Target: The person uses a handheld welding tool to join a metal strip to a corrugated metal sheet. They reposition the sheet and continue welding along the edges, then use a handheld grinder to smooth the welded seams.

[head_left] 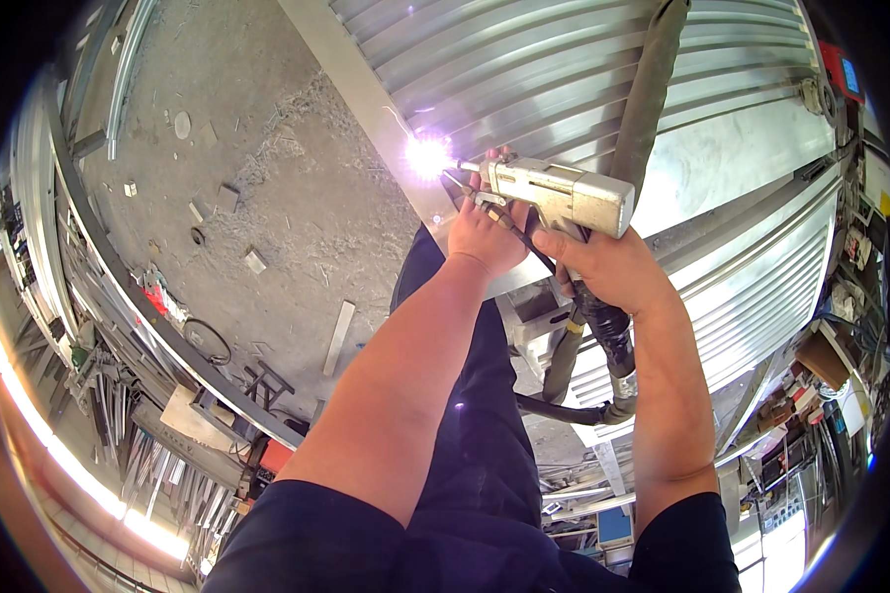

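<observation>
My right hand is wrapped round the grip of a pale, boxy welding gun. Under its front end, my left hand steadies the gun, fingers curled round the nozzle and the thin wire guide beside it; some of those fingertips are hidden behind the gun. A bright purple-white weld spot glares at the nozzle tip, on the edge strip of a ribbed metal panel. The glare hides the seam itself. From the grip, a black-wrapped cable runs down between my arms.
A thick grey sleeved hose lies across the panel. Another ribbed panel stands to the right. Offcuts, such as a flat metal strip, litter the concrete floor. Stacked metal bars line the left; cluttered shelving lines the right.
</observation>
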`<state>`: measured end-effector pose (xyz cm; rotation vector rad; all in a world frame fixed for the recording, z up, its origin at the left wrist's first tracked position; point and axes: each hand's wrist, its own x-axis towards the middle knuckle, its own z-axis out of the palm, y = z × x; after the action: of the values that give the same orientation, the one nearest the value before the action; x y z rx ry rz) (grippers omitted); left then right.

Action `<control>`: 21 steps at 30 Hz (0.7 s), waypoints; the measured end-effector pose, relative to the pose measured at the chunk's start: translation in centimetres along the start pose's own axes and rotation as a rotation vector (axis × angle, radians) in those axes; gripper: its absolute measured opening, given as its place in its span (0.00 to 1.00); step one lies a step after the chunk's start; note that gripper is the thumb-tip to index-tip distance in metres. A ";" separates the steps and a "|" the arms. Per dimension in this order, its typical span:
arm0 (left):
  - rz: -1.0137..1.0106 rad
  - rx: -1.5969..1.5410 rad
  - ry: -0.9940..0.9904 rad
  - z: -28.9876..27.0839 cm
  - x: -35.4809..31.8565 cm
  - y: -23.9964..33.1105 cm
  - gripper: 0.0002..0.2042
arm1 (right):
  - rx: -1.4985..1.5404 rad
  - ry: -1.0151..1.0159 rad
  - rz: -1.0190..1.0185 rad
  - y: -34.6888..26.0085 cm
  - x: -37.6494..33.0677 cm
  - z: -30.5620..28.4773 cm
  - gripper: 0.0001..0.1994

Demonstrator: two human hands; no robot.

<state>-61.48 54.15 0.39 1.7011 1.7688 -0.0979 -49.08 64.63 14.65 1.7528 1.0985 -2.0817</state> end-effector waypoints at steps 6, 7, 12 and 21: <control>0.064 0.022 0.039 0.6 0.2 -0.3 0.31 | 0.061 0.021 0.043 1.2 -1.3 -0.9 0.17; 0.095 0.011 0.142 0.9 0.1 -0.3 0.31 | 0.069 0.025 0.025 1.6 -1.5 -1.1 0.17; 0.218 0.117 0.164 1.9 0.1 -0.9 0.31 | 0.093 0.013 -0.058 4.0 -1.5 -1.1 0.17; 0.304 0.124 0.173 2.5 0.2 -1.3 0.27 | 0.096 0.002 -0.053 4.6 -0.6 -0.3 0.17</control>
<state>-61.63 52.90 -2.09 2.1032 1.6298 0.0777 -45.95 61.39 13.31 1.7878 1.0742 -2.1984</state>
